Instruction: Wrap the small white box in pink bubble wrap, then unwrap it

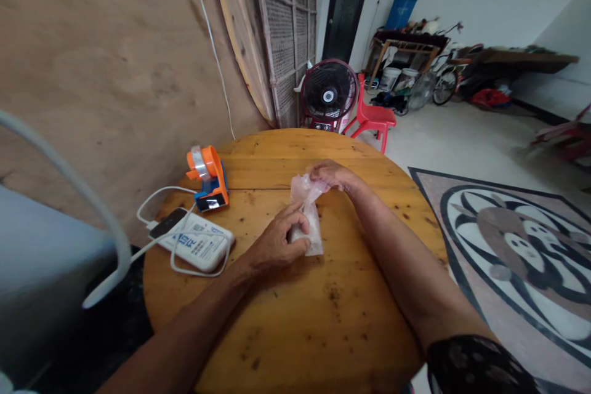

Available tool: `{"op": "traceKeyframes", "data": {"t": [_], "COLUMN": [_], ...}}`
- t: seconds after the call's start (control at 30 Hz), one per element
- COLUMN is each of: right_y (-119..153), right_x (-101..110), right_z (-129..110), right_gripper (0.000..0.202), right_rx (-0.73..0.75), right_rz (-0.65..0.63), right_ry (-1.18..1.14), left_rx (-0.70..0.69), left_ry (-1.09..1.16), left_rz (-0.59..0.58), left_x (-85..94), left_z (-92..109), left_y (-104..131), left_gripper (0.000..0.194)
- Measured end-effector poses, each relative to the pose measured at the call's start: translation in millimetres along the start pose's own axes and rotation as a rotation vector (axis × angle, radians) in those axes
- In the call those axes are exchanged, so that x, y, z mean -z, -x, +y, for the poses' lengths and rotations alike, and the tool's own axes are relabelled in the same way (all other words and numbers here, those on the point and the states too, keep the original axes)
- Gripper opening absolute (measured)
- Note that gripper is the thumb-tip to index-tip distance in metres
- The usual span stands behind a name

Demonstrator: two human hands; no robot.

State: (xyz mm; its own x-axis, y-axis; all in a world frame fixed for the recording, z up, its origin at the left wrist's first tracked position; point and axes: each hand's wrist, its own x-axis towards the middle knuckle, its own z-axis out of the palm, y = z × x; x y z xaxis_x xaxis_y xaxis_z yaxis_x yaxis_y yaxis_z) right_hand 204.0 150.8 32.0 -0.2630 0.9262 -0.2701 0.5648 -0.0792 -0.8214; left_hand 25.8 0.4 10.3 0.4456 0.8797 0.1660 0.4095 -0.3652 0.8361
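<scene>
Round, orange-brown wooden table (286,338) before us; at left we see a white plastic block with blue print (210,249) and an orange-and-blue tape dispenser (213,163). Our left hand (279,239) curves over the near part of a translucent plastic wrap (314,231) at mid-table; whether it pinches, we cannot tell. That part lies flattish, the far end crumpled, so we judge the work partway, that end left unsettled. Our right hand (333,175) pinches the far end.
</scene>
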Motion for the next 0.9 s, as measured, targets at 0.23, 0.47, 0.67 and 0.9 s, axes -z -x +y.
{"op": "traceKeyframes", "data": {"t": [0.23, 0.47, 0.67, 0.9], "right_y": [3, 1, 9, 17], "right_x": [4, 0, 0, 13], "right_z": [-1, -1, -7, -15], "right_gripper": [0.01, 0.012, 0.016, 0.032], "right_rx": [-0.008, -0.001, -0.017, -0.076], "right_rz": [-0.026, 0.05, 0.074, 0.1], "right_ry": [-0.077, -0.082, -0.111, -0.106], "left_rx": [0.008, -0.007, 0.011, 0.04], "left_ry": [0.013, -0.008, -0.006, -0.007], "left_rz": [-0.037, -0.05, -0.062, -0.071], "left_x": [0.6, 1.5, 2.2, 1.8], "left_z": [0, -2, -3, -3], "left_y": [-3, -4, -5, -6], "left_gripper": [0.013, 0.013, 0.014, 0.014]}}
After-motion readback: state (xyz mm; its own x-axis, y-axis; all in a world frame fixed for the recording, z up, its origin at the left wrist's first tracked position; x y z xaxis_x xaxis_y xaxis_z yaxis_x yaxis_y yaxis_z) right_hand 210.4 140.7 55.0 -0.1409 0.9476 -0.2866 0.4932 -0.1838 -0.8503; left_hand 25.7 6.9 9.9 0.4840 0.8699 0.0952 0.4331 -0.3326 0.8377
